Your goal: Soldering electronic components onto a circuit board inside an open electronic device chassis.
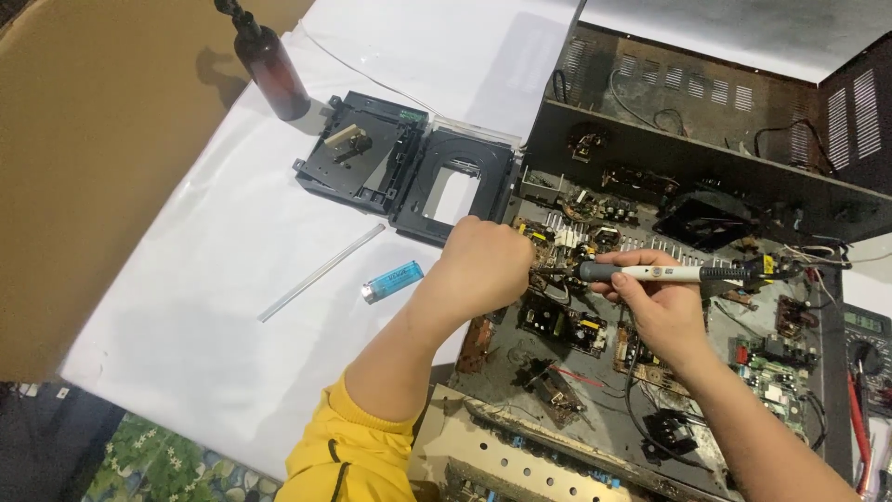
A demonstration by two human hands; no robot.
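Left hand curled into a loose fist over the near edge of the circuit boards, knuckles up, fingertips tucked down among the components; whether anything is pinched beneath cannot be told. Right hand closed around the handle of a soldering iron, white and grey barrel lying almost level, dark tip end pointing left toward the left hand, yellow-marked cord end trailing right.

Beneath both hands, an opened black metal chassis, lid off, vented back wall raised at the far side, crowded inside with boards, wires and a dark square part. White sheet spread over the table to the left, brown cardboard lying over its far left side. On the sheet, just beside the chassis, a black disc-drive mechanism opened flat in two halves, one with a square window. Behind it, near the top edge, a brown spray bottle, upright. Closer in, a long thin clear rod lying at a slant, and next to it a small blue lighter, near the left wrist. At the far right edge, part of a multimeter with a red lead. Yellow sleeve pushed up on the left forearm.
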